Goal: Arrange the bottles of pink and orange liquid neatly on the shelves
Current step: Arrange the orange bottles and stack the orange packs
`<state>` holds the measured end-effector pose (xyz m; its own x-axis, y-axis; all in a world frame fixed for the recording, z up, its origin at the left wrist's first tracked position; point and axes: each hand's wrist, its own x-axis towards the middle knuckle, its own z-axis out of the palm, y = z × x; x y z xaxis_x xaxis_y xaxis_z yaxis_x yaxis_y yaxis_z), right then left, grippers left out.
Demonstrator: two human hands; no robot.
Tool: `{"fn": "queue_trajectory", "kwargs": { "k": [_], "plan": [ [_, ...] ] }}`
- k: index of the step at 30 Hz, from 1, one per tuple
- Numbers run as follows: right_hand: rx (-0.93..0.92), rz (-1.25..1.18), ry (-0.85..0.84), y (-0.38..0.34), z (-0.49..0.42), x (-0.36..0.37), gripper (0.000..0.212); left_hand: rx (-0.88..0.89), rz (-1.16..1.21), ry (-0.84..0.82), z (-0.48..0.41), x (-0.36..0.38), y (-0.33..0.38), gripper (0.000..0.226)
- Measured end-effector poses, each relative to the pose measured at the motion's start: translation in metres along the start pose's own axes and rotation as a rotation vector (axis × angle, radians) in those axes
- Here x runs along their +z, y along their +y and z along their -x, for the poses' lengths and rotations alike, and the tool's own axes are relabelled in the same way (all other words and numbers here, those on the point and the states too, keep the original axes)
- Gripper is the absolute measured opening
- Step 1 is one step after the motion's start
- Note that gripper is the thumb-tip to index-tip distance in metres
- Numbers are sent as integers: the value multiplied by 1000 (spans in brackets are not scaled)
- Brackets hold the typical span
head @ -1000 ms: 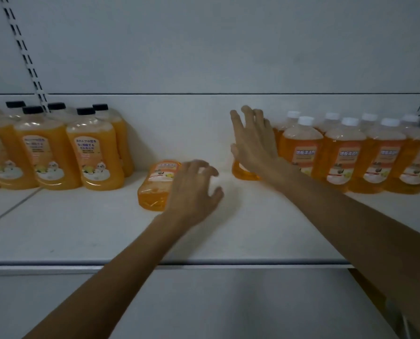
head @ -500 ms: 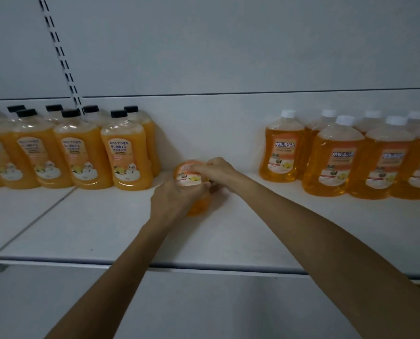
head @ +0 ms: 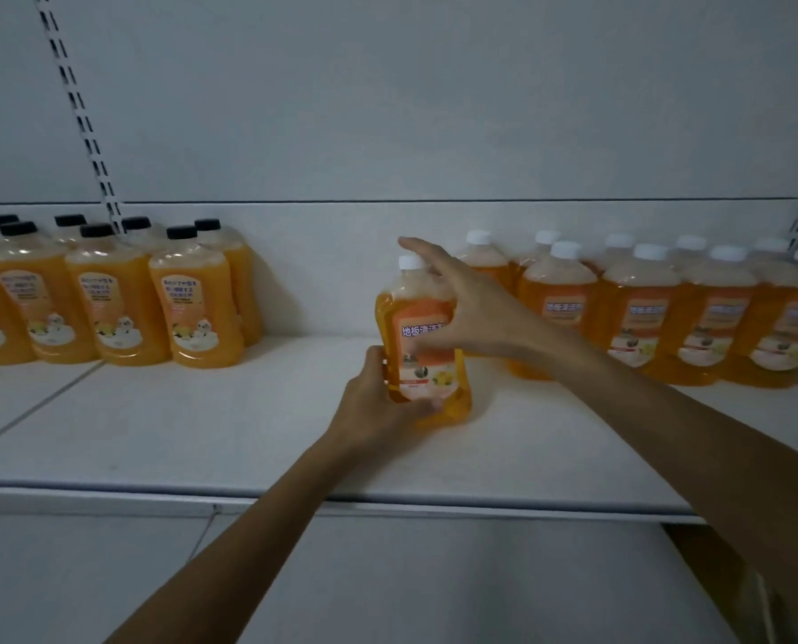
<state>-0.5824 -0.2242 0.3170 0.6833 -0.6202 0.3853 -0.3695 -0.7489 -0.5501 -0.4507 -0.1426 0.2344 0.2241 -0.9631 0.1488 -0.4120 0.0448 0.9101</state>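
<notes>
**Fallen bottle now upright between both hands**

Lying on its side half a second ago, the orange bottle now stands on the shelf, long axis vertical, white cap up. Black-capped bottles sit well to its left. My left hand grips its base and my right hand clasps its shoulder. The white-capped row lies just right, nearer that hand.

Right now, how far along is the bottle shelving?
Done: the black-capped group stands together at left, the white-capped row at right. In hand: one loose bottle, roughly upright in the middle of the shelf. The left hand grips its base; the right hand is at its shoulder, grip unclear. Left: probably sliding it over to join the white-capped row. No pink bottles in view.
</notes>
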Motion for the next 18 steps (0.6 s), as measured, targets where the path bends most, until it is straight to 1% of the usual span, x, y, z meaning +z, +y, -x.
{"fn": "queue_trajectory", "kwargs": {
  "k": [2,4,7,9,11,15,18],
  "plan": [
    [18,66,38,8,15,-13,95,45,-66,-23,0,17,7,63],
    [26,121,69,17,29,-19,95,80,-206,4,-2,33,10,63],
    [29,237,120,27,41,-23,96,112,-616,81,-3,53,3,62],
    [39,394,165,30,40,-27,97,127,-783,88,-3,59,0,56],
    [45,514,189,32,34,-31,97,121,-845,68,-4,59,-2,53],
    [62,522,189,38,16,-26,96,81,-958,31,-2,58,1,58],
    [93,623,216,45,1,-20,93,67,-966,29,-1,58,2,59]
  ]
}}
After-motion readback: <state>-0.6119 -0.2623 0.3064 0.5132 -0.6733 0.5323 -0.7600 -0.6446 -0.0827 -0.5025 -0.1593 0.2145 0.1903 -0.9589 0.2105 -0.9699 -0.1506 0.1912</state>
